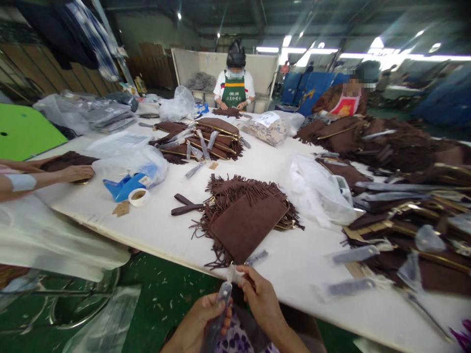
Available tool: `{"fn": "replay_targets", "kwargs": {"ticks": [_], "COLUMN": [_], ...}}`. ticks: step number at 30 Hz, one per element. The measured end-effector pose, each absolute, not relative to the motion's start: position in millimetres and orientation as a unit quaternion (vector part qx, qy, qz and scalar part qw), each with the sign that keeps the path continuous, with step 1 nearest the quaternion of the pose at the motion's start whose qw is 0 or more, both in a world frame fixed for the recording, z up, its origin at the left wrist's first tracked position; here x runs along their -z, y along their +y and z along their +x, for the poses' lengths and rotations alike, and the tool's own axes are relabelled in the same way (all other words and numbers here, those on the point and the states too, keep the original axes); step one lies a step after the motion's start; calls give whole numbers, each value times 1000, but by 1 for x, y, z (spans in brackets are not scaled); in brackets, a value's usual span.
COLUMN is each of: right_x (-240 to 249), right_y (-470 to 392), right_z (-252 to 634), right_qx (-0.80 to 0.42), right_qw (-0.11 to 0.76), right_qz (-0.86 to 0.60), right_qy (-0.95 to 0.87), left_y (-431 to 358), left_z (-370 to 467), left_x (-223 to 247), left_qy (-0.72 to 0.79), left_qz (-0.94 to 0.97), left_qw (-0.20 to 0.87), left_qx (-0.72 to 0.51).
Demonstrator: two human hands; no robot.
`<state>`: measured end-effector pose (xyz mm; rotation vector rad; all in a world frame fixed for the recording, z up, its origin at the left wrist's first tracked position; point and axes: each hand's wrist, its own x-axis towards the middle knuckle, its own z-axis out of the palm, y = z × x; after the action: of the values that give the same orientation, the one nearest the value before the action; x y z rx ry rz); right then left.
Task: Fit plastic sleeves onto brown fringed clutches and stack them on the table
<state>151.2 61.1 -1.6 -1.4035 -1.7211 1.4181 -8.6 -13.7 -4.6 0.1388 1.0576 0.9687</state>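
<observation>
At the table's near edge, my left hand [202, 316] is closed round a dark wrist strap [223, 293] covered in clear plastic. The fingers of my right hand [263, 299] pinch the clear plastic wrap [234, 274] at the strap's upper end. Just beyond both hands lies a stack of brown fringed suede pouches [250, 223], the top one showing its smooth side. An unwrapped wrist strap [187, 205] sticks out from the stack's left side. A small wrapped piece [257, 257] pokes out beneath its near corner.
More fringed pouches [217, 130] lie mid-table, with larger piles [401, 220] at right. A blue tape dispenser [123, 187], tape roll [139, 197] and white plastic bag [312, 189] rest on the white table [176, 245]. Co-workers [235, 90] are across the table; another person's hand [77, 173] is at left.
</observation>
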Motion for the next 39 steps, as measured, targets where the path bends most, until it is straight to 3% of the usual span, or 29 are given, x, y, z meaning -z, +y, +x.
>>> {"fn": "replay_targets", "kwargs": {"ticks": [6,10,16,30,39], "right_x": [-1,-1,2,10,23], "right_y": [67,70,74,78,76], "right_z": [142,135,129,131,142], "right_qx": [-458,-463,-482,-519,-566], "right_qw": [216,223,235,246,303], "right_qz": [-551,-566,-564,-541,-520], "right_qy": [-664,-644,-627,-615,-564], "left_y": [-15,-10,4,16,25], "left_z": [-11,-6,3,18,17], "left_x": [28,23,14,7,17], "left_qy": [621,583,634,525,600], "left_qz": [271,228,186,50,79], "left_qw": [607,646,589,686,626], "left_qx": [-414,-436,-465,-501,-491]}}
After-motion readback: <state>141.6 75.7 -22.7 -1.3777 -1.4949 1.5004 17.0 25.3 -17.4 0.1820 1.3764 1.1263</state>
